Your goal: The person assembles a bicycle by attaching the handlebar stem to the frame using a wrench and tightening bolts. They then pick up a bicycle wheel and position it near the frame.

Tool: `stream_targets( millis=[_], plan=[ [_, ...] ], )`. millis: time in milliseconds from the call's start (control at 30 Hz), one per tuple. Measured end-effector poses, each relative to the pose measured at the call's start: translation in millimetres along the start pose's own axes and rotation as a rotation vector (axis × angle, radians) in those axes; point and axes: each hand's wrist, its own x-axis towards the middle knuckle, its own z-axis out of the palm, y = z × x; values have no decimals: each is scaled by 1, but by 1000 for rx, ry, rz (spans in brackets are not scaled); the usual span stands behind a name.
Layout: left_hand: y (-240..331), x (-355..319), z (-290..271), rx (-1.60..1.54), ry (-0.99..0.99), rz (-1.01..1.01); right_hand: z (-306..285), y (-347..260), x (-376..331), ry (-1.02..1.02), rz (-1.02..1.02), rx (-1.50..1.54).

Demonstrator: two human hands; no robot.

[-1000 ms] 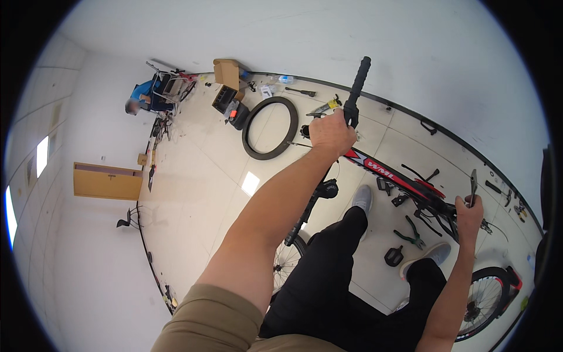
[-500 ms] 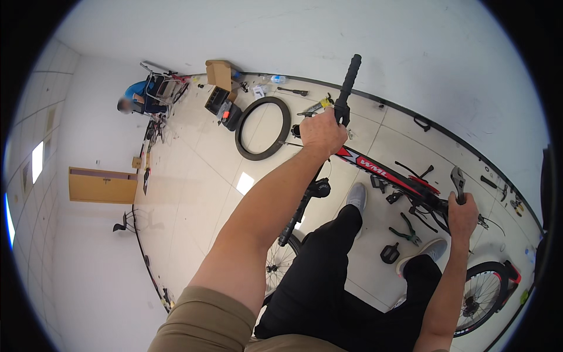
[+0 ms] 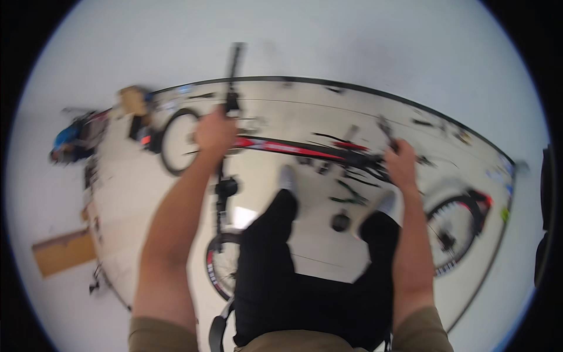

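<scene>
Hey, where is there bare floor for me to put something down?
A bare floor patch lies left of your left forearm, between the tyre and the door. Another lies between your legs, nearer you than the pedal. It's crowded between the frame and the pliers.

L grip [image 3: 216, 132]: h'bar [image 3: 233, 98], R grip [image 3: 402, 163]: wrench [image 3: 386, 130]

White walls [image 3: 363, 41] enclose a pale, glossy floor [image 3: 132, 193]. A dark skirting strip [image 3: 363, 89] follows the wall base. A tan door [image 3: 64, 252] is located at left. A bright light patch [image 3: 243, 216] reflects off the floor.
</scene>
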Motion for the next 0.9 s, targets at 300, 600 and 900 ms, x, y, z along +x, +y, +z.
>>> stream_targets(
  millis=[300,600,900],
  plan=[
    [19,-15,-15,73,86,47,-18,19,7,-239,687,917],
    [12,-13,-15,66,87,50,-13,25,6,-149,845,888],
    [15,-15,-17,61,92,57,-20,23,3,-55,718,552]
  ],
)
